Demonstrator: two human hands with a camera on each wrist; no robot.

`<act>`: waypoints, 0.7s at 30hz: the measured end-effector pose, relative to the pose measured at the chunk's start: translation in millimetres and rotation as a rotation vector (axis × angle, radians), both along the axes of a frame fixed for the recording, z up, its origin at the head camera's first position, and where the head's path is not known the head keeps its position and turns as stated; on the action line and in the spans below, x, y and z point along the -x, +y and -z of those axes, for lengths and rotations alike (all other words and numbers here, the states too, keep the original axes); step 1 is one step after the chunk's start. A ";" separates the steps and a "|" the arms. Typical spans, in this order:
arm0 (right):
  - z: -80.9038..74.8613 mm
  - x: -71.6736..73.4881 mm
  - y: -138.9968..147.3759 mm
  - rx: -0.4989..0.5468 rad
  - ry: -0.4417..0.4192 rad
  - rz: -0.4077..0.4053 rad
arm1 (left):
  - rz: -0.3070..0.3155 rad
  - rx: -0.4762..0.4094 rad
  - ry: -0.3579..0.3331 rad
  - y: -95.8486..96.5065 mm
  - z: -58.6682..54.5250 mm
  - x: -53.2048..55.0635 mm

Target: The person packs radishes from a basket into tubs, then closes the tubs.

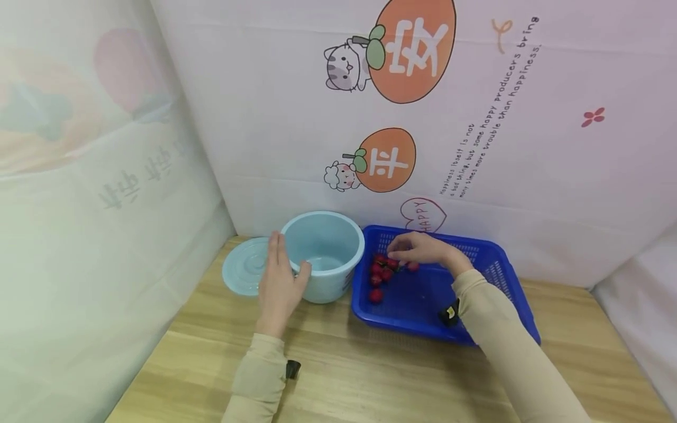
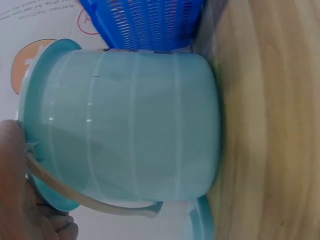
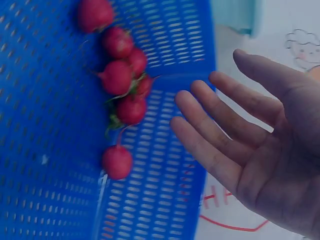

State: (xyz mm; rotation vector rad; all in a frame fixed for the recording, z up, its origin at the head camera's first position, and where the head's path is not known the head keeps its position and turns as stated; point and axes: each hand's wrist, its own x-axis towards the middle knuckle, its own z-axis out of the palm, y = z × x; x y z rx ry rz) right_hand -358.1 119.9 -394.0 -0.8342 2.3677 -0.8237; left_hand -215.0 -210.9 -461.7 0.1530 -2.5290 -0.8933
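A light blue bucket (image 1: 324, 285) stands upright on the table, its handle (image 2: 85, 200) hanging down one side. My left hand (image 1: 280, 288) rests at its near left rim, with fingers extended and the thumb apart along the edge; the left wrist view shows this hand (image 2: 20, 185) beside the rim and handle. Several red radishes (image 1: 376, 295) lie in the left part of a blue plastic basket (image 1: 407, 323). Above them is my right hand (image 1: 420, 248), which holds nothing. In the right wrist view its fingers are loosely bent and spread, near the radishes (image 3: 117, 162).
A round light blue lid (image 1: 243, 267) lies left of the bucket on the wooden table (image 1: 359, 382). The basket stands close to the bucket's right side. Behind them rises a white printed cloth wall (image 1: 285, 129), and another cloth wall (image 1: 106, 247) borders the left.
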 end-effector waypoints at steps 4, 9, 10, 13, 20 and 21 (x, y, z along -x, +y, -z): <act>13.0 6.3 3.0 -0.004 0.000 -0.018 | 0.020 0.017 -0.002 0.7 -2.2 -0.1; 25.8 13.9 2.7 0.013 -0.036 -0.021 | 0.020 0.012 -0.021 -0.8 -4.9 -1.2; 28.3 14.9 2.4 0.010 -0.041 -0.015 | 0.020 0.010 -0.027 -1.2 -5.4 -1.5; 35.6 17.1 1.9 -0.017 -0.016 -0.009 | 0.022 0.003 -0.046 -2.0 -7.0 -2.3; 47.7 21.1 0.9 -0.066 0.050 -0.003 | 0.015 0.014 -0.074 -1.6 -8.7 -2.5; 49.0 21.8 0.7 -0.072 0.056 -0.004 | 0.016 0.017 -0.075 -1.4 -9.0 -2.2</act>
